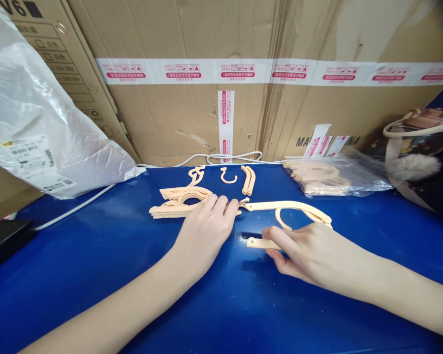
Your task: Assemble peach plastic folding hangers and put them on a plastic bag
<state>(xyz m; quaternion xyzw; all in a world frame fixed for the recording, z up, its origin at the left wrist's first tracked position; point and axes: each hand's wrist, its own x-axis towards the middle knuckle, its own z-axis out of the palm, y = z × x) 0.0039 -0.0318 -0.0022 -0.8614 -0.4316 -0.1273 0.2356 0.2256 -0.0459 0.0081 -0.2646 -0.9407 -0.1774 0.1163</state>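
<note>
My left hand (pixel 208 226) is closed, fingers curled over the right end of a stack of peach folding hangers (pixel 170 211); its fingertips hide part of what they grip. My right hand (pixel 306 250) pinches a pale hanger arm (pixel 258 243) between thumb and fingers, just above the blue surface. Behind that hand lies another folding hanger (pixel 291 204), its left end close to my left fingertips. Further back are a few loose parts: a hook piece (pixel 195 175), a single hook (pixel 229 177) and a pair of short curved arms (pixel 247 180).
Cardboard boxes (pixel 170 118) stand along the back of the blue table (pixel 214 314). A white cable (pixel 192 158) runs before them. At left are a plastic parcel (pixel 55 118) and a black object (pixel 7 241); at right, a clear bag (pixel 369 174) of hanger parts and a dark bag (pixel 431 191).
</note>
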